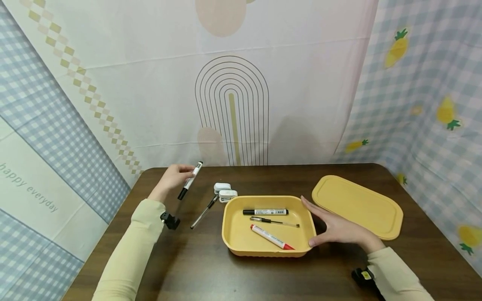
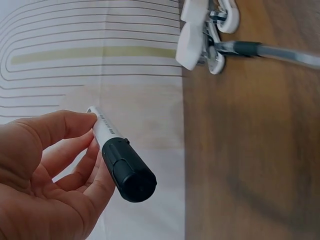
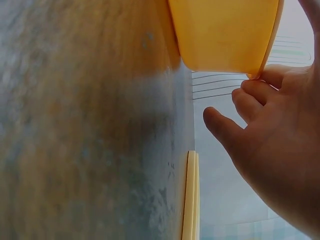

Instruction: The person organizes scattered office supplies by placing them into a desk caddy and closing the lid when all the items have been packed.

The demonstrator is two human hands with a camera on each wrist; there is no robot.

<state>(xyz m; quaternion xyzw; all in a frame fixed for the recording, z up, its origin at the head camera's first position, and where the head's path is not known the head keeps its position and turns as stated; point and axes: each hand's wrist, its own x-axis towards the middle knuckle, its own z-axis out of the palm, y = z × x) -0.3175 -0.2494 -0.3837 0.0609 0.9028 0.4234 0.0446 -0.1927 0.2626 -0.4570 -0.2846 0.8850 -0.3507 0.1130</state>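
Note:
My left hand (image 1: 173, 180) pinches a white marker with black ends (image 1: 190, 180) between thumb and fingers, above the table's left side. In the left wrist view its black cap (image 2: 129, 170) points toward the camera. My right hand (image 1: 335, 225) touches the right side of a yellow box (image 1: 235, 246), thumb and fingers spread along the rim. Inside the box lie a black-and-white marker (image 1: 265, 212), a clear pen with black parts (image 1: 274, 221) and a red-and-white marker (image 1: 272, 237). The right wrist view shows fingertips (image 3: 255, 90) at the box's edge.
Left of the box lies another clear pen (image 1: 204, 212), beside two small white objects (image 1: 225, 192) that look like staplers or clips. A yellow lid (image 1: 357, 205) rests flat at the right. Patterned cloth (image 1: 241, 83) hangs behind the dark wooden table (image 1: 196, 271).

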